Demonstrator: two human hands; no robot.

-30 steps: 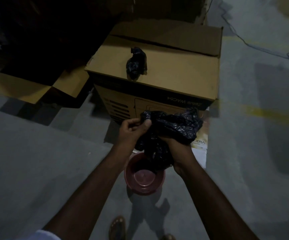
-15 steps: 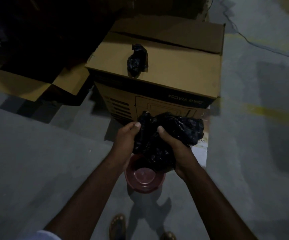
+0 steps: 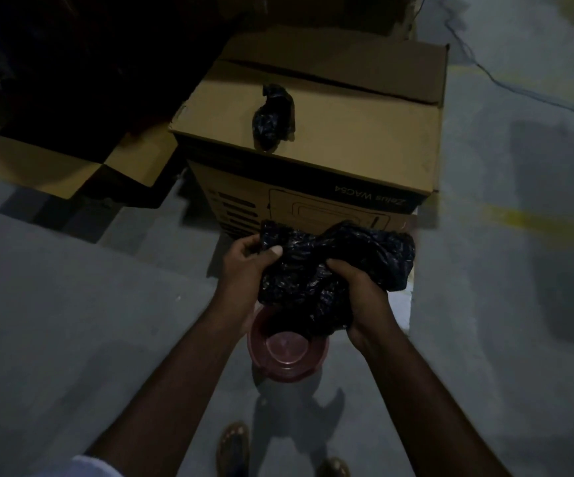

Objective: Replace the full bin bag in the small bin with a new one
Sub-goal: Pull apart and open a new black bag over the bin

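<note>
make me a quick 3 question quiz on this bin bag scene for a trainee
1. True or false: the red bin on the floor has a bag fitted over its rim.
2. Which hands hold the crumpled black bag? A) left only B) right only C) both
3. What lies on top of the cardboard box?

Key
1. False: the bin's inside shows bare, and the bag is held above it.
2. C: the left hand pinches one edge and the right hand grips the bunched middle.
3. A small bundled black bag, untouched.
</note>
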